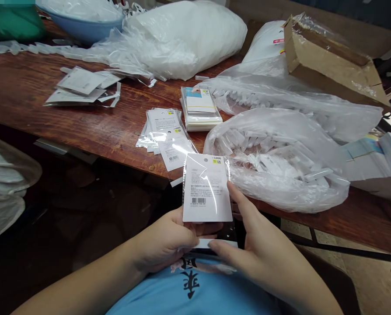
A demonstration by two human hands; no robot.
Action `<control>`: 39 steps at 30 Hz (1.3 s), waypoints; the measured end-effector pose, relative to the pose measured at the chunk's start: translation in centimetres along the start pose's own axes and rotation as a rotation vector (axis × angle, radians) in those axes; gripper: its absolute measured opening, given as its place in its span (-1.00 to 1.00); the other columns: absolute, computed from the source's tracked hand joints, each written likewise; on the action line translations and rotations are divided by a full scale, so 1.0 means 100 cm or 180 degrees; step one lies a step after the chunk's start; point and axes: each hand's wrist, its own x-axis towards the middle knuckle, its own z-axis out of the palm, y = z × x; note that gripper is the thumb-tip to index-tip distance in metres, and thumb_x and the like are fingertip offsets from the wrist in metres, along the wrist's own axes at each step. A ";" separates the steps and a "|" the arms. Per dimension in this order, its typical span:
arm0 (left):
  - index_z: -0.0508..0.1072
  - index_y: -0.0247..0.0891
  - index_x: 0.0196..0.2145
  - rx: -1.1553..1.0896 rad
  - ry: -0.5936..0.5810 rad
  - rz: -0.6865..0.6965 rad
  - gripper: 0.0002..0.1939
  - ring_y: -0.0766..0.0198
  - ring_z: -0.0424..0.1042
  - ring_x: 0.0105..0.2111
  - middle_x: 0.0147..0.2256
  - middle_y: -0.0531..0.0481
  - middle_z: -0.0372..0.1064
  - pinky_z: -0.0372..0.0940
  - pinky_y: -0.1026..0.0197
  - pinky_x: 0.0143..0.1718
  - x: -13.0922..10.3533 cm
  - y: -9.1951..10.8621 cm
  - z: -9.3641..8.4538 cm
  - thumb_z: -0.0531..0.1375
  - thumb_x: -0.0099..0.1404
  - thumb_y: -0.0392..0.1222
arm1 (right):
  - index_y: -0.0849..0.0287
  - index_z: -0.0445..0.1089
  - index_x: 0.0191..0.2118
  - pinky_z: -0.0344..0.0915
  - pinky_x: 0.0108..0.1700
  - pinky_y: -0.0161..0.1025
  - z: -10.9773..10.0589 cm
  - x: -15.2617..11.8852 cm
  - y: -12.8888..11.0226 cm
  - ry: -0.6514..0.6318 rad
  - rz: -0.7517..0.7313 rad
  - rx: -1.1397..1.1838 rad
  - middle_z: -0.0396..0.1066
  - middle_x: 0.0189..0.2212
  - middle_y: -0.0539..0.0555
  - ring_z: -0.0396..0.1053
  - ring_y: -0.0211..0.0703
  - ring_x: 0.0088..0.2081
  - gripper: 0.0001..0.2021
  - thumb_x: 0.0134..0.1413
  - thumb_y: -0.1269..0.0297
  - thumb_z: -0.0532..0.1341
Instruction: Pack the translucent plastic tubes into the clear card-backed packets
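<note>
Both of my hands are closed on a clear plastic sleeve with a white printed card (207, 188) inside, its barcode and "1,000" price facing me. The thumb of my left hand (171, 240) presses near the white strip at the sleeve's lower end, its fingers running underneath. My right hand (251, 236) grips the right side, index finger along the edge and thumb by the white strip. Just beyond lies a fanned pile of similar sleeved cards (169, 135). Behind it stands a neat stack of cards (200, 109) in clear sleeves.
Open plastic bags of small white pieces (281, 175) lie at the right, by a cardboard box (329, 65). Loose sleeved packets (84, 85) rest at the left. A large stuffed white bag (189, 35), a blue basin (84, 26) and a green container (13, 22) stand at the back.
</note>
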 end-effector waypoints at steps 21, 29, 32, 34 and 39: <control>0.35 -0.23 -0.04 0.0313 0.0804 0.0371 -0.50 0.09 0.36 -0.09 -0.10 -0.13 0.39 0.20 0.11 -0.03 0.001 0.006 0.000 0.24 0.01 -0.44 | 0.30 0.06 0.14 0.37 -0.22 -0.05 0.026 0.013 -0.012 0.0762 0.0281 -0.0264 0.33 -0.08 0.24 0.36 0.05 -0.15 -0.43 -0.08 0.42 0.04; 0.33 -0.14 -0.04 0.0651 0.0871 0.0587 -0.51 0.12 0.31 -0.04 -0.06 -0.03 0.37 0.17 0.11 0.01 0.001 0.001 0.001 0.23 0.05 -0.36 | 0.34 0.00 0.16 0.30 -0.06 -0.08 0.022 0.019 -0.005 0.0792 0.0107 0.0080 0.28 0.00 0.24 0.29 0.02 -0.03 -0.38 -0.10 0.39 0.07; 0.34 -0.17 -0.06 0.0765 0.1015 0.0585 -0.54 0.10 0.30 -0.03 -0.08 -0.05 0.38 0.15 0.11 0.02 0.003 -0.002 0.002 0.24 0.05 -0.34 | 0.32 0.07 0.13 0.30 -0.08 -0.10 0.021 0.019 -0.005 0.0752 0.0085 0.0164 0.32 -0.04 0.22 0.32 -0.02 -0.07 -0.46 -0.06 0.45 0.00; 0.32 -0.17 -0.04 0.0930 0.1125 0.0619 -0.52 0.11 0.29 -0.02 -0.07 -0.05 0.38 0.13 0.11 0.04 0.003 -0.003 0.003 0.24 0.05 -0.33 | 0.30 0.21 0.03 0.31 -0.13 -0.03 0.021 0.020 -0.008 0.0824 0.0379 0.0139 0.39 -0.14 0.21 0.37 0.02 -0.15 -0.56 -0.05 0.47 -0.03; 0.35 0.01 -0.07 0.0879 0.1123 0.0220 -0.55 0.07 0.35 -0.09 -0.17 0.07 0.45 0.25 0.13 -0.09 -0.018 0.016 -0.008 0.25 0.04 -0.23 | 0.22 0.05 0.12 0.28 -0.07 -0.18 -0.002 0.016 -0.008 0.0403 -0.0028 0.0963 0.32 -0.04 0.16 0.32 -0.08 -0.07 -0.42 -0.07 0.30 0.17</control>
